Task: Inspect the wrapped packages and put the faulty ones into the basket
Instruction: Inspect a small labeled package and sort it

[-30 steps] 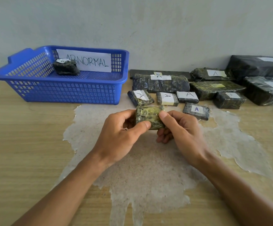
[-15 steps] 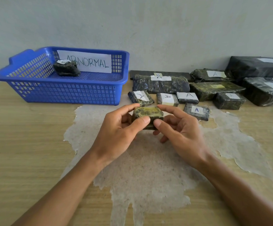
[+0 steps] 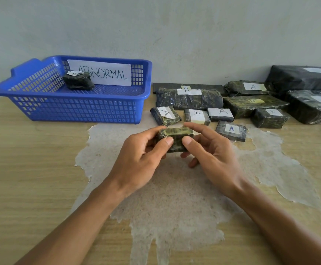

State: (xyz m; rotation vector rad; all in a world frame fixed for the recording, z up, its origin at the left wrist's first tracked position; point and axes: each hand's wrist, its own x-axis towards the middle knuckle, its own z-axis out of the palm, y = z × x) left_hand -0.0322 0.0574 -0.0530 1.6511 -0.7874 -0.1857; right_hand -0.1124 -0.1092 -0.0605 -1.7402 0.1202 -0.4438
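Packages wrapped in dark, green-mottled plastic film are lying in a cluster at the far right of the table, and one small block-shaped package (image 3: 174,139) is being held above the tabletop between both hands. Its long axis is running left to right across the person's front. The left hand (image 3: 140,157) is gripping its left end with thumb on the near face and fingers curled behind; the right hand (image 3: 211,150) is pinching the right end, thumb in front and forefinger reaching over the top. No label is showing on the faces turned to the camera.

The blue perforated plastic basket (image 3: 75,109), carrying a white paper sign reading ABNORMAL, is standing ahead and to the left, so the left hand is the nearer one for a drop, should the package prove faulty. One crumpled dark package (image 3: 78,81) is already lying inside.

The wooden table (image 3: 21,169) is showing a wide pale patch where its veneer is peeling. A plain grey wall (image 3: 175,31) is closing the scene behind.
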